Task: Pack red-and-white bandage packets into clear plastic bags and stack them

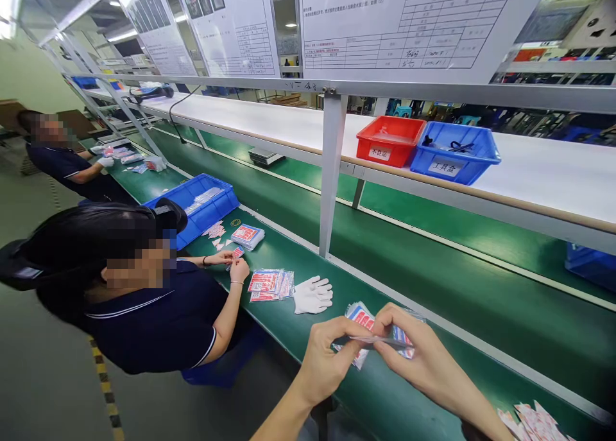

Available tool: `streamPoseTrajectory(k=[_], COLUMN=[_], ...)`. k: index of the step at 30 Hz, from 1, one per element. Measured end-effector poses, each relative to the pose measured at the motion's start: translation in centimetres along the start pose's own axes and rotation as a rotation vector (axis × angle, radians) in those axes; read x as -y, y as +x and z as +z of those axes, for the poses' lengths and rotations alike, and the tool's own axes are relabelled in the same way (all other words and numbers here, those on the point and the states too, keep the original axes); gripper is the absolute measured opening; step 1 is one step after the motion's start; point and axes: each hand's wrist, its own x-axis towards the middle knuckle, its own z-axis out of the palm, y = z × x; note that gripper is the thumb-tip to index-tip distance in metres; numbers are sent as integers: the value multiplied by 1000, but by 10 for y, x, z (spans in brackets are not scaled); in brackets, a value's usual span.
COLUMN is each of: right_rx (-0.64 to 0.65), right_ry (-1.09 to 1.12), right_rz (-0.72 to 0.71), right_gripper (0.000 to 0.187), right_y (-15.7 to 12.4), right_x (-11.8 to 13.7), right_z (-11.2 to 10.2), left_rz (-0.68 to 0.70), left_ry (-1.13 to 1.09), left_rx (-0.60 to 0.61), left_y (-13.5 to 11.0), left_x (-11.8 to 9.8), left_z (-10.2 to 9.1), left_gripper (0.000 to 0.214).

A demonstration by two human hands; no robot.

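Thin packet (395,343), seen nearly edge-on, is held up b/w our two hands, above the green bench (385,402); we can't tell what, if anything, is printed on it. Our L hand (332,357) pinches it b/w thumb & fingers, and our R hand (423,354) does likewise, fingertips close to the L ones, so both grips are closed on it. Behind & below our hands we see printed packets (360,316), red, white & blue, partly hidden. By our R forearm, bottom R, lies a heap of pale slips w/ red print (534,422). Just L of the printed packets is a white glove (312,294), flat, then a loose pile of red-and-white packets (271,284). Further L sits a co-worker (144,325) in a dark shirt, bare hands (239,271) on a small red-and-blue piece (237,253), w/ a neat packet stack (248,237) & a blue tray (197,205) nearby. A 2nd person (67,158) is at the bench's far L. On the white shelf (543,171) above, a red bin (389,139) touches a blue bin (455,152), R of it.
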Motion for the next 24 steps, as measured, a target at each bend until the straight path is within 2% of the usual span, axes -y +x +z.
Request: streamPoseTrajectory(k=[13,24], right_rx=[15,-30], right_ry=[56,-3], right_rz=[10,-22], right_gripper=[17,12], right_y=[1,6], right_x=[0,2], right_z=[-2,-1], left_rz=[-2,2], left_ry=[-3,6], left_rx=[-5,-9], left_y=[2,6], left_x=[-4,-6], left_z=[1,1], left_gripper=[13,13])
